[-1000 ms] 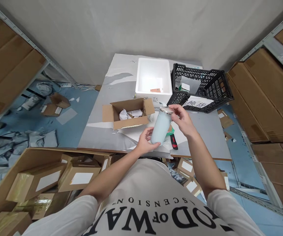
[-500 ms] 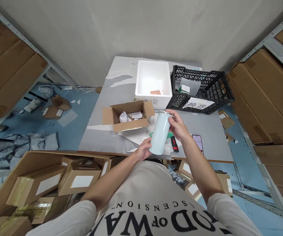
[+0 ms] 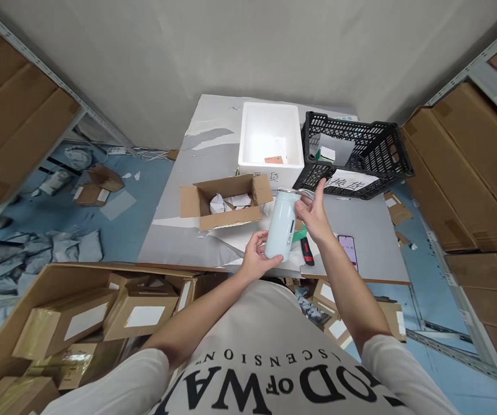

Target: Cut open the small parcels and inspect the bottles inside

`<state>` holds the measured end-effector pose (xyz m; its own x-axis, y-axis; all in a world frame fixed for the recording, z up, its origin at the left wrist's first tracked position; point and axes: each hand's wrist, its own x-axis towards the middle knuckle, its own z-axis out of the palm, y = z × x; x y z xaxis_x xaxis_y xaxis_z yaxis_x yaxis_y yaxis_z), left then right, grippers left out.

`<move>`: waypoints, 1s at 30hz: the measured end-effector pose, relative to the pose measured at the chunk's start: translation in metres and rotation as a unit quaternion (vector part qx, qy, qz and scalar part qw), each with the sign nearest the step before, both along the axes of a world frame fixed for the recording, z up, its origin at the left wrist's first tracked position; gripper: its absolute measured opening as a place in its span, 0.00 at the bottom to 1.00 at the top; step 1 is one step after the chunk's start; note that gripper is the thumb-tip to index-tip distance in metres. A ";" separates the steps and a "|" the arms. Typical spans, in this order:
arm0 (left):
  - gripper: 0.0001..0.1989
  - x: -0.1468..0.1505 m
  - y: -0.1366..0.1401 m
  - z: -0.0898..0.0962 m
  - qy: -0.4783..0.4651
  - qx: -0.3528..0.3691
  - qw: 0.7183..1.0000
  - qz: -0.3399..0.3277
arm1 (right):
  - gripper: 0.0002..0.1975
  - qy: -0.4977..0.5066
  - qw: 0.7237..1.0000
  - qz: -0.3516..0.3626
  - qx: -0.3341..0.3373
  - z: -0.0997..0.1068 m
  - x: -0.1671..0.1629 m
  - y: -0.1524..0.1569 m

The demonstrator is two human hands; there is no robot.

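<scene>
A pale blue tumbler (image 3: 281, 226) with a metal rim and dark lettering is held up over the front of the table, leaning slightly right. My left hand (image 3: 258, 256) grips its lower end, thumb across the front. At the top, my right hand (image 3: 314, 216) holds the side near the rim, its thumb raised away from the tumbler. Left of it stands an open cardboard box (image 3: 230, 222) with crumpled white paper (image 3: 219, 204) inside. Behind the tumbler lie a green-edged item (image 3: 300, 233), partly hidden, and a red and black box cutter (image 3: 307, 252).
A white foam box (image 3: 270, 173) holds an orange card. Beside it a black plastic crate (image 3: 356, 155) contains paper and a small box. A phone (image 3: 348, 249) lies at the table's right. Below left is a large carton (image 3: 114, 266) of packed boxes.
The tumbler has been turned so its lettering faces me, and it sits slightly higher. My left thumb has come round its base; my right thumb has lifted off.
</scene>
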<state>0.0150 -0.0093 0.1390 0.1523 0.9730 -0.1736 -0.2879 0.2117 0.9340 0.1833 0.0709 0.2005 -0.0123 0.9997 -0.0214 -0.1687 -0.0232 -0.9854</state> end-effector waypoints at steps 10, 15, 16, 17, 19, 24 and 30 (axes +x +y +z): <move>0.35 -0.008 -0.001 0.010 -0.228 -0.114 0.960 -0.114 | 0.37 0.160 0.982 0.090 -0.045 -0.001 0.003 -0.001; 0.35 -0.007 -0.001 0.014 -0.288 -0.158 0.932 -0.155 | 0.34 0.122 0.988 0.074 -0.051 -0.006 0.002 0.007; 0.34 -0.008 -0.001 0.013 -0.290 -0.161 0.931 -0.154 | 0.34 0.111 0.990 0.065 -0.051 -0.008 0.002 0.008; 0.34 -0.008 0.000 0.012 -0.290 -0.161 0.931 -0.151 | 0.33 0.101 0.992 0.058 -0.051 -0.009 0.002 0.009; 0.33 -0.008 0.001 0.009 -0.281 -0.161 0.935 -0.145 | 0.32 0.088 0.994 0.049 -0.049 -0.012 0.002 0.011; 0.37 -0.011 0.003 0.002 -0.173 -0.102 0.975 -0.096 | 0.29 0.069 0.996 0.034 -0.038 -0.013 0.003 0.015; 0.43 -0.006 0.002 -0.003 0.020 0.008 1.000 -0.006 | 0.26 0.087 0.995 0.003 -0.038 -0.011 0.005 0.021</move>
<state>0.0091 -0.0074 0.1362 0.1567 0.9739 -0.1644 -0.2485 0.1999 0.9478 0.1880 0.0917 0.1891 -0.0283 0.9951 -0.0945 -0.3359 -0.0985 -0.9367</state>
